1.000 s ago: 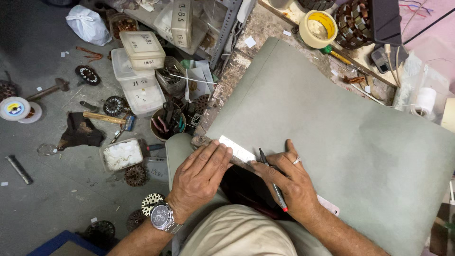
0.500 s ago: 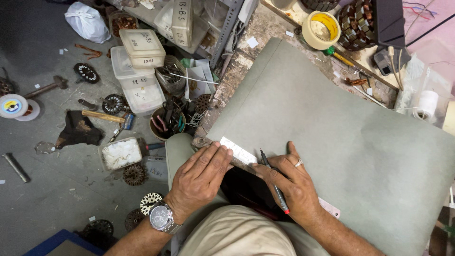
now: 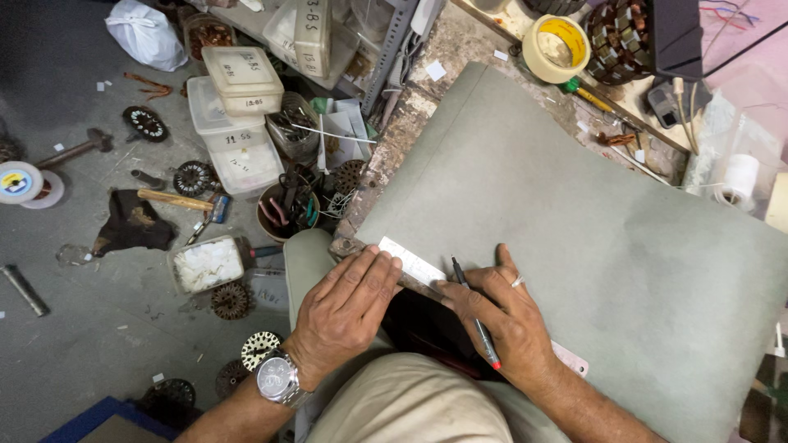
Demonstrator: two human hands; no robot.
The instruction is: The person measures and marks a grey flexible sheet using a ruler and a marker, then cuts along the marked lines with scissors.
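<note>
A large grey-green sheet [image 3: 574,221] lies over the workbench and reaches my lap. A metal ruler [image 3: 412,262] rests along its near left edge. My left hand [image 3: 349,303], with a wristwatch, presses flat on the ruler's left end. My right hand [image 3: 497,316] rests on the sheet next to the ruler and grips a dark pen with a red end [image 3: 476,316], its tip by the ruler's edge. Part of the ruler is hidden under my hands.
A roll of yellow tape [image 3: 556,47] and a copper-wound stator [image 3: 620,37] sit at the bench's far edge. On the floor to the left lie plastic boxes [image 3: 234,115], a hammer [image 3: 180,201], a tub of tools [image 3: 287,209] and several round metal discs.
The ruler and both hands have slid slightly right along the sheet's edge; the pen stays in my right hand.
</note>
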